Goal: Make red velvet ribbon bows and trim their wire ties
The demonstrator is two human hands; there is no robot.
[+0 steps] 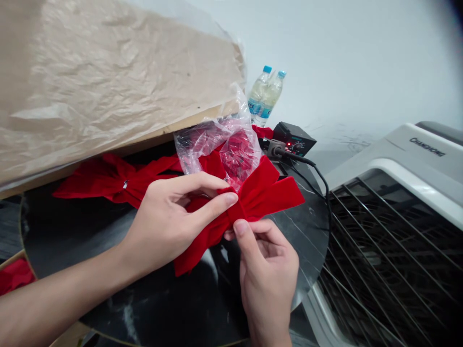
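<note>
Between my two hands is a red fabric bow point(269, 190), held above a round black marbled table point(144, 299). My left hand point(177, 217) pinches the upper side of the band at its middle, thumb on top. From below, my right hand point(265, 262) pinches the lower edge of that band between thumb and fingers. The bow's tails spread to the right, and another part hangs below my left hand. Behind my left hand lies a second red bow point(104, 180) with a small shiny clip at its centre.
A clear plastic bag point(238, 152) of red pieces stands behind the bow. A plastic-covered cardboard box point(126, 72) leans at the back left. Two bottles point(265, 94) and a black control box point(294, 140) with a cable stand behind. A Changhong heater point(390, 231) is at the right.
</note>
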